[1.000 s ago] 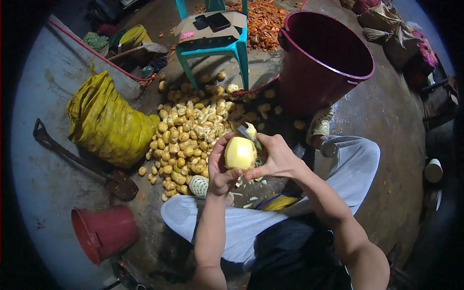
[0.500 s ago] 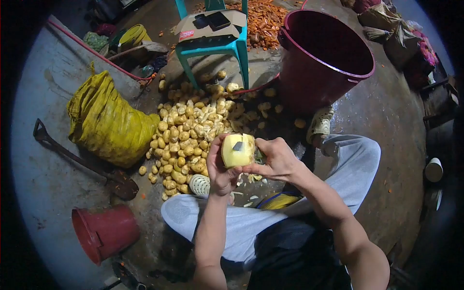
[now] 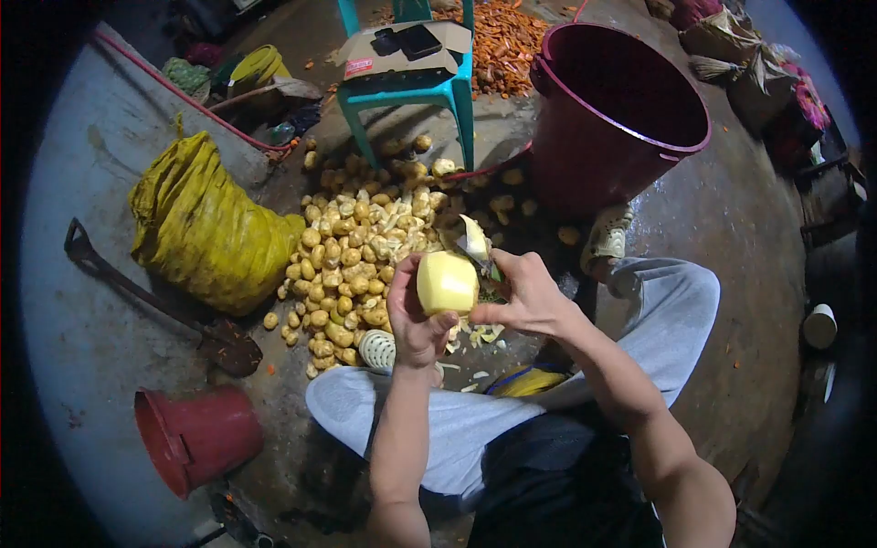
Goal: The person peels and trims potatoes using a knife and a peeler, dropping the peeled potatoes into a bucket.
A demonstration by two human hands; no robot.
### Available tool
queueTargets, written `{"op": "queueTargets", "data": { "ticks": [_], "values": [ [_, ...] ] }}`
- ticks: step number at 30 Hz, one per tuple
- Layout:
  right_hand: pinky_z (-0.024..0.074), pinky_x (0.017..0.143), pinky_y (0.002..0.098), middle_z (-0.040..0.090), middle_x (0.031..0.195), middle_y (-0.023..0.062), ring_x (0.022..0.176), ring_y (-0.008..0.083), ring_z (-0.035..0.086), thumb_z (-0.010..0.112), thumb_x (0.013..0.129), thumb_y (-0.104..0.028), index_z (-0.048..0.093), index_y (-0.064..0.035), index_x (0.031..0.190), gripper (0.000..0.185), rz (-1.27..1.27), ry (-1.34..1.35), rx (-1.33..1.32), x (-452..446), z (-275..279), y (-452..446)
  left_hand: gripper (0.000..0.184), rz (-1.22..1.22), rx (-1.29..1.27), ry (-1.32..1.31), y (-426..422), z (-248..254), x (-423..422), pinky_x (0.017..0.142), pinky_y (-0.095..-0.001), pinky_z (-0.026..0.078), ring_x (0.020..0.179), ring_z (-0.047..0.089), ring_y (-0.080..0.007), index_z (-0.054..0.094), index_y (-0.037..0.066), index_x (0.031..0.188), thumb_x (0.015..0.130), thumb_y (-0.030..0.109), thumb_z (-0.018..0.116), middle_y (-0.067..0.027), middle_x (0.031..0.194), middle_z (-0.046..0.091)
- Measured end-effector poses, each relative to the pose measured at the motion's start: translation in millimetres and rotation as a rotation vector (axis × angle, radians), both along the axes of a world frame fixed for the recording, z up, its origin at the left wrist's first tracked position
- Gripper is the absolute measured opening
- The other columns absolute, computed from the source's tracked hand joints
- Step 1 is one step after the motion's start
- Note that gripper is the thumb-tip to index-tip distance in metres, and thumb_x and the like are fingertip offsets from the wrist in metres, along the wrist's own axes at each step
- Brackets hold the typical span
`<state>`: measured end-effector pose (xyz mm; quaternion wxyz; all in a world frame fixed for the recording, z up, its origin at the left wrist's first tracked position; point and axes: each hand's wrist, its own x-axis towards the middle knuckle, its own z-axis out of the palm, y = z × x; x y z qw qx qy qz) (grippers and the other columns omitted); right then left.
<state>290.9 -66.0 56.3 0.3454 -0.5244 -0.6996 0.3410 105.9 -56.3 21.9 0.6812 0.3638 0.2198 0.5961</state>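
Between my hands is a large pale-yellow potato (image 3: 447,285), mostly peeled and smooth on the side facing me. My left hand (image 3: 416,315) wraps its left side, with the thumb underneath. On the right, my right hand (image 3: 528,294) is closed round a small knife whose handle is mostly hidden; its thumb reaches the potato's lower right. A strip of peel (image 3: 473,237) stands up at the dark blade, above the potato's upper right. Beyond my hands lies a heap of potatoes (image 3: 343,251) on the floor, some with pale cut faces.
A yellow sack (image 3: 206,228), a shovel (image 3: 146,297) and a small red bucket (image 3: 206,434) are at left. A teal chair (image 3: 411,96) holds cardboard and dark devices. Behind it are orange pieces (image 3: 502,46). A large maroon tub (image 3: 594,137) stands right.
My right hand has drawn the blade off the potato's face toward the upper right. A peel strip now stands up there, and the potato's front is bare. My left hand keeps its hold.
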Motion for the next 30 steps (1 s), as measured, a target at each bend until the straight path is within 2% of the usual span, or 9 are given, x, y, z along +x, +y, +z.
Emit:
{"op": "queueTargets", "data": {
  "ticks": [1,2,11,21,24,30],
  "values": [
    [0.0475,0.051,0.0396,0.053,0.056,0.0213,0.05,0.0337,0.059,0.077,0.066,-0.064,0.056,0.0081,0.076,0.076,0.023,-0.049,-0.013,0.5,5.5,-0.2,0.088,-0.05,0.009,0.03,0.2,2.3,-0.7,0.095,-0.0321,0.048,0.109,0.058,-0.0197,0.043,0.002,0.131,0.061,0.021,0.092,-0.0087,0.119,0.056],
    [0.0493,0.054,0.039,0.053,0.056,0.0214,0.052,0.0315,0.061,0.081,0.054,-0.07,0.055,0.0104,0.076,0.087,0.018,-0.011,-0.048,-0.5,-1.7,0.9,0.089,-0.107,-0.008,0.024,-1.2,5.7,-0.8,0.095,-0.0324,0.049,0.109,0.058,-0.0198,0.042,0.001,0.132,0.06,0.02,0.091,-0.0087,0.119,0.056],
    [0.0505,0.057,0.0388,0.059,0.061,0.0221,0.055,0.0349,0.063,0.082,0.054,-0.067,0.06,0.0093,0.081,0.084,0.066,0.024,-0.01,-1.6,9.3,-1.7,0.089,-0.213,-0.074,-0.055,-6.1,4.9,-2.5,0.096,-0.0335,0.049,0.109,0.059,-0.0204,0.042,0.0,0.133,0.06,0.018,0.091,-0.0093,0.119,0.058],
    [0.0499,0.056,0.0377,0.058,0.062,0.0217,0.055,0.0325,0.062,0.083,0.053,-0.064,0.06,0.0087,0.081,0.081,0.008,0.053,0.035,-1.9,2.1,-4.1,0.09,-0.201,-0.04,-0.075,-7.5,-0.1,0.1,0.097,-0.0329,0.047,0.111,0.058,-0.0199,0.042,0.001,0.133,0.061,0.02,0.091,-0.0081,0.12,0.057],
    [0.05,0.056,0.0375,0.058,0.062,0.0214,0.055,0.032,0.063,0.083,0.053,-0.064,0.06,0.0083,0.08,0.081,0.036,-0.023,0.025,-2.3,4.9,-3.9,0.09,-0.199,-0.039,-0.082,-8.5,0.5,-0.8,0.097,-0.033,0.048,0.111,0.058,-0.02,0.042,0.001,0.133,0.061,0.021,0.091,-0.0082,0.12,0.057],
    [0.0495,0.055,0.039,0.055,0.058,0.0197,0.053,0.0353,0.061,0.082,0.056,-0.064,0.06,0.0045,0.078,0.075,0.066,0.03,0.028,-3.8,-0.5,-6.8,0.09,-0.209,-0.019,-0.106,-8.6,-5.4,1.5,0.1,-0.034,0.046,0.116,0.055,-0.0204,0.041,0.001,0.134,0.062,0.022,0.091,-0.0101,0.126,0.055]
  ]
}}
